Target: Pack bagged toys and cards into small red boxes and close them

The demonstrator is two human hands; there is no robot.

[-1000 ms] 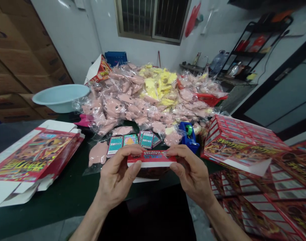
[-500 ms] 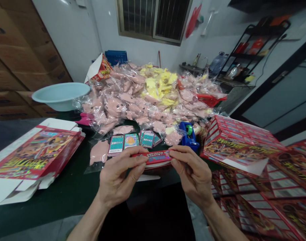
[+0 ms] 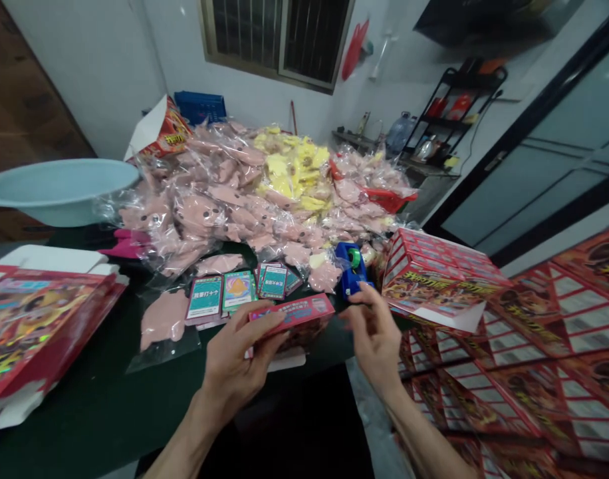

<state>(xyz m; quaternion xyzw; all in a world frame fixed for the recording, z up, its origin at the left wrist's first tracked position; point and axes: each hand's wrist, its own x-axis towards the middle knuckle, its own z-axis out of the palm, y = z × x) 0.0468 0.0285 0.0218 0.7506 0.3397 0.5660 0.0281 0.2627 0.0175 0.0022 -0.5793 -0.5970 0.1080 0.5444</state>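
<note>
From where I stand, a barred window (image 3: 277,41) is set in the pale wall (image 3: 172,46), a red plastic bag (image 3: 355,50) hanging beside it. A blue crate (image 3: 201,106) sits below, a pale-blue basin (image 3: 70,211) at left; over right, a black rack (image 3: 449,122), a big water bottle (image 3: 399,133) and a dark-framed door (image 3: 526,176).

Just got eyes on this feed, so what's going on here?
A person's left hand holds a small red box over the dark table. The right hand, apart from the box, is at the blue tape dispenser; contact is unclear. Cards lie beyond the left hand, before a heap of bagged pink and yellow items.
</note>
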